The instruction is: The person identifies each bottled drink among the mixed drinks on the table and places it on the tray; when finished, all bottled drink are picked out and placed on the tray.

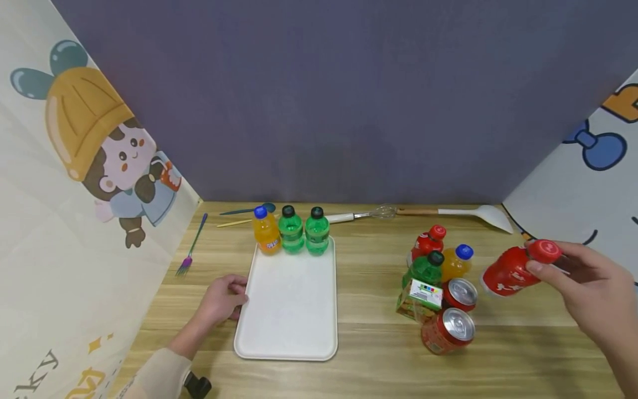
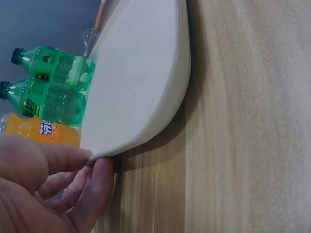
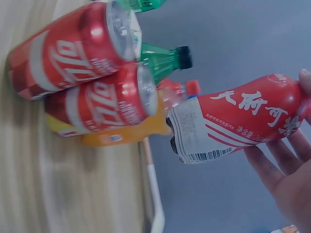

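Observation:
My left hand [image 1: 222,297] pinches the left rim of a white tray [image 1: 291,310] between thumb and fingers; the left wrist view shows that grip close up. At the tray's far end stand an orange soda bottle [image 1: 267,231] with a blue cap and two green bottles [image 1: 291,230] with black caps. Off to the right, my right hand [image 1: 593,282] holds a red cola bottle [image 1: 513,270] by its upper part, tilted and raised off the table. Left of that bottle is a group: two red cans [image 3: 73,51], a small green-and-white carton [image 1: 420,299], a green bottle, an orange bottle and another red bottle [image 1: 427,243].
Along the back wall lie a whisk [image 1: 371,213], a white ladle-like spoon with a wooden handle [image 1: 478,214], a dark spoon [image 1: 251,209] and a thin yellow utensil [image 1: 235,223]. A purple-green fork [image 1: 188,260] lies left of the tray. Walls close the back and sides.

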The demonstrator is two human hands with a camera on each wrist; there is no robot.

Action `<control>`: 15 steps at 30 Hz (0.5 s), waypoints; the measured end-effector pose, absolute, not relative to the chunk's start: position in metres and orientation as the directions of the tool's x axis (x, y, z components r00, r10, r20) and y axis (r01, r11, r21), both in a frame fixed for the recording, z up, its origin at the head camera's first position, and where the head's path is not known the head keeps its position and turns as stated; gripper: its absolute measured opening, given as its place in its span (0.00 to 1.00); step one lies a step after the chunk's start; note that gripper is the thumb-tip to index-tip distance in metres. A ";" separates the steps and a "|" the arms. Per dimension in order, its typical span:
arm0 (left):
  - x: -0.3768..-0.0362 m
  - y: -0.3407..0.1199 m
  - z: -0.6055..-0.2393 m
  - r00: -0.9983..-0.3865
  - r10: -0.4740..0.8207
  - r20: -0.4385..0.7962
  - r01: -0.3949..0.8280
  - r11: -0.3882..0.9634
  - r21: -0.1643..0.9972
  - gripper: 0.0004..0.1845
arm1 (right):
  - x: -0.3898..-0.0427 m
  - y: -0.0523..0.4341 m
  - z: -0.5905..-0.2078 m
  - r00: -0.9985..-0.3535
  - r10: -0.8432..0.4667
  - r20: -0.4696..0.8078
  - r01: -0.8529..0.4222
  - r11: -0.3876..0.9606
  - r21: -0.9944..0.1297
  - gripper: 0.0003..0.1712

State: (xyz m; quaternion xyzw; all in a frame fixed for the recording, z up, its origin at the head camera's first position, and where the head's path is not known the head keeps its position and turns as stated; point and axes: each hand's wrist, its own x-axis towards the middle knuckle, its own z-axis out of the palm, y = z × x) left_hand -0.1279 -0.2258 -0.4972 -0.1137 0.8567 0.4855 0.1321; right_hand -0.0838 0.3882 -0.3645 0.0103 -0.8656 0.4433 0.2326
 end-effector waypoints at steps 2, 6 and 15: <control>-0.127 -0.225 -0.497 -0.940 -0.065 -0.335 -0.321 0.501 0.804 0.24 | -0.087 0.384 -0.356 -0.887 0.174 0.427 -0.239 0.617 -0.750 0.24; -0.127 -0.225 -0.497 -0.941 -0.063 -0.332 -0.318 0.500 0.805 0.24 | -0.096 0.374 -0.340 -0.879 0.129 0.460 -0.282 0.639 -0.716 0.24; -0.127 -0.224 -0.494 -0.947 -0.057 -0.317 -0.301 0.505 0.809 0.23 | -0.120 0.344 -0.320 -0.864 0.017 0.503 -0.398 0.589 -0.703 0.23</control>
